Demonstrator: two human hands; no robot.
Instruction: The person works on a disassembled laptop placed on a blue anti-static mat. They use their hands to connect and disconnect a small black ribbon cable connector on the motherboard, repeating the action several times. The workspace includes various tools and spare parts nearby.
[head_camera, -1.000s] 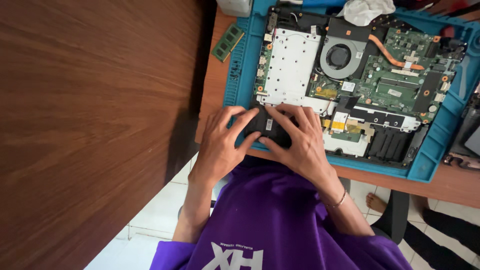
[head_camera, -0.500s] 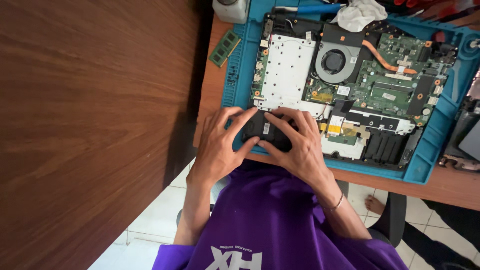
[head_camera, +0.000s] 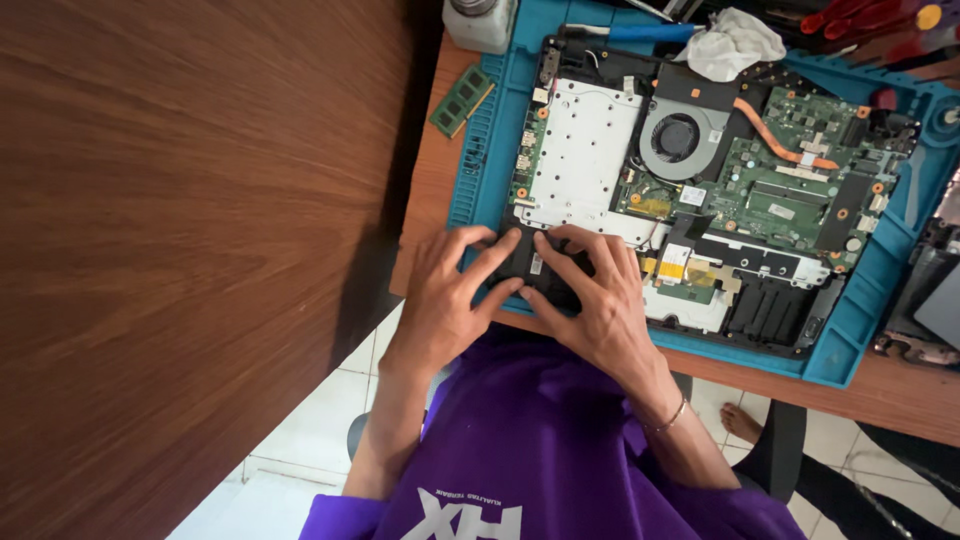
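Green memory module (head_camera: 462, 100) on the wooden bench (head_camera: 425, 215), white crumpled cloth (head_camera: 735, 42) top centre, blue-handled tool (head_camera: 640, 32) beside it, grey bottle (head_camera: 478, 22), white tiled floor (head_camera: 300, 450)

A bright blue rubber work mat (head_camera: 480, 150) frames a green circuit board (head_camera: 790, 190), a perforated silver-white metal plate (head_camera: 585, 150), a grey round fan (head_camera: 680, 135) and a curved copper-orange pipe (head_camera: 775, 148). Nearby: a green memory stick (head_camera: 462, 98), a crumpled white cloth (head_camera: 735, 42), brown wood-grain tabletop (head_camera: 180, 250), purple white-lettered shirt (head_camera: 540, 450).
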